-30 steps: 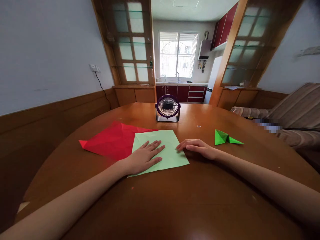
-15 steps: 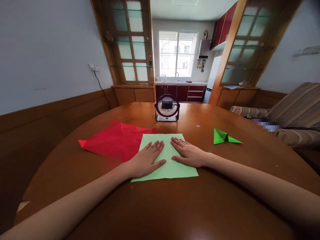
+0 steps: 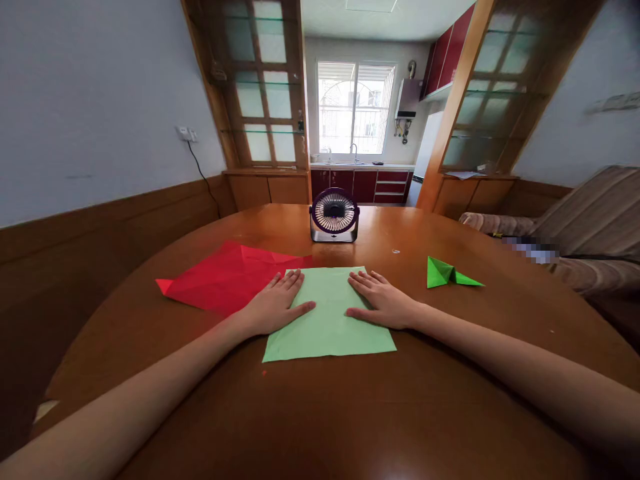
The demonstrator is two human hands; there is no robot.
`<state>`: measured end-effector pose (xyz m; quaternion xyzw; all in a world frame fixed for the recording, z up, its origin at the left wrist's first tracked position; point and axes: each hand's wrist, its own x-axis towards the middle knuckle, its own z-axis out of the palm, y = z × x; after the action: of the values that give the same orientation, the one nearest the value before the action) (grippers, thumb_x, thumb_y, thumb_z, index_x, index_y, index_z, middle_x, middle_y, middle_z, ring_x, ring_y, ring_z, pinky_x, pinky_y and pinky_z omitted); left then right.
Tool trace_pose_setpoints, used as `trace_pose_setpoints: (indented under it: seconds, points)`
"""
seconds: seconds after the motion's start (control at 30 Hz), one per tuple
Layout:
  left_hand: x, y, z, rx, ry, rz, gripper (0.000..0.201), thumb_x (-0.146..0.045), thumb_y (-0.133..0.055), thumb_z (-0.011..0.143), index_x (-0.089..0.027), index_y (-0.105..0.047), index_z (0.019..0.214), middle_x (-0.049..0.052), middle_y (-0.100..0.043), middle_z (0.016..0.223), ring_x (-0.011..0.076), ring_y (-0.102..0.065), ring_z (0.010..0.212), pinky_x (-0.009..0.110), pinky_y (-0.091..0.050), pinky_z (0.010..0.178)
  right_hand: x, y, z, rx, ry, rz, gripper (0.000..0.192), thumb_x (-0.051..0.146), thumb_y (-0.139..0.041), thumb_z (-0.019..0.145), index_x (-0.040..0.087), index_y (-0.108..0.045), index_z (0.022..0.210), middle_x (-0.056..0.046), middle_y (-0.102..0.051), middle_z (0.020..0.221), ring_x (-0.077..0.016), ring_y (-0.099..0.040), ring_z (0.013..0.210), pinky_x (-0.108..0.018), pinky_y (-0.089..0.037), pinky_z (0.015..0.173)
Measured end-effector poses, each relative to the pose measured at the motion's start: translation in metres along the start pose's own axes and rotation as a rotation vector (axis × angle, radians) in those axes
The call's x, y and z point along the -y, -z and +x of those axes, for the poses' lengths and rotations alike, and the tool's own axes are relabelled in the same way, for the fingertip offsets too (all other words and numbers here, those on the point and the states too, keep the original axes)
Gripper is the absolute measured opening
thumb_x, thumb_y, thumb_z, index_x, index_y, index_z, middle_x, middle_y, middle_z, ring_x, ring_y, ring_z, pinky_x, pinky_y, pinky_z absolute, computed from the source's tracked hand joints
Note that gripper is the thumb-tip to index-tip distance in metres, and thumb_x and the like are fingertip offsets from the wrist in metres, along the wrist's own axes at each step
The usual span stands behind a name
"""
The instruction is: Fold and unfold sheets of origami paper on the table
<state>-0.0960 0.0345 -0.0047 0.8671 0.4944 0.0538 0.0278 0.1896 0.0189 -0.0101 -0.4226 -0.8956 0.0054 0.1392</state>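
My fingers (image 3: 287, 283) are spread flat, holding nothing. My left hand (image 3: 274, 307) presses the left side of the light green paper (image 3: 327, 317), and my right hand (image 3: 383, 301) presses its right side. The paper lies on the tabletop (image 3: 350, 413), with red paper (image 3: 225, 280) just left.

two flat paper sheets (image 3: 330, 317), one folded green paper piece (image 3: 445, 273), one small fan (image 3: 334, 215)
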Motion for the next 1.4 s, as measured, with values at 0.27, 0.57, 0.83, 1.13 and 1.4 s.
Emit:
trace_pose_setpoints:
  seconds: [0.27, 0.57, 0.83, 1.13, 1.4]
  points:
    - [-0.039, 0.002, -0.007, -0.091, -0.18, 0.01, 0.054, -0.042, -0.033, 0.096, -0.012, -0.048, 0.139, 0.011, -0.042, 0.148, 0.0228, -0.037, 0.139, 0.041, -0.018, 0.119, 0.015, 0.008, 0.001, -0.156, 0.109, -0.015, 0.034, 0.036, -0.044, 0.096, 0.014, -0.069, 0.104, -0.013, -0.069, 0.106, -0.0247, -0.063, 0.1, -0.044, -0.045, 0.096]
    - [-0.04, -0.008, -0.003, 0.03, -0.186, -0.027, 0.069, -0.054, -0.022, 0.098, -0.009, -0.023, 0.151, 0.012, -0.016, 0.157, 0.0249, -0.013, 0.147, 0.042, -0.015, 0.119, 0.011, -0.008, 0.001, 0.075, 0.022, 0.128, 0.074, 0.06, -0.026, 0.097, 0.006, -0.03, 0.149, -0.017, -0.025, 0.155, -0.0281, -0.021, 0.146, -0.046, -0.022, 0.12]
    - [-0.016, -0.006, 0.004, 0.029, -0.042, -0.024, 0.083, -0.065, -0.024, 0.094, -0.004, -0.02, 0.151, 0.017, -0.011, 0.157, 0.0288, -0.011, 0.146, 0.044, -0.017, 0.118, 0.011, -0.003, 0.0, 0.142, -0.019, 0.151, 0.085, 0.068, -0.023, 0.093, 0.005, -0.023, 0.151, -0.016, -0.017, 0.157, -0.0274, -0.012, 0.147, -0.044, -0.015, 0.122]
    - [-0.015, -0.009, 0.003, -0.008, -0.059, 0.028, 0.085, -0.067, -0.02, 0.093, -0.004, -0.022, 0.151, 0.017, -0.015, 0.157, 0.029, -0.016, 0.146, 0.045, -0.019, 0.118, -0.013, 0.005, -0.018, 0.147, -0.082, 0.094, 0.093, 0.074, -0.03, 0.089, 0.007, -0.02, 0.152, -0.015, -0.009, 0.157, -0.0305, -0.008, 0.147, -0.047, -0.014, 0.121]
    - [-0.029, 0.003, -0.008, -0.248, -0.286, 0.153, 0.058, -0.05, -0.027, 0.1, -0.011, -0.051, 0.136, 0.015, -0.039, 0.15, 0.0264, -0.035, 0.139, 0.046, -0.019, 0.118, -0.016, 0.005, -0.021, 0.104, -0.062, 0.026, 0.092, 0.073, -0.028, 0.089, 0.006, -0.022, 0.151, -0.017, -0.014, 0.156, -0.0317, -0.012, 0.146, -0.05, -0.016, 0.121]
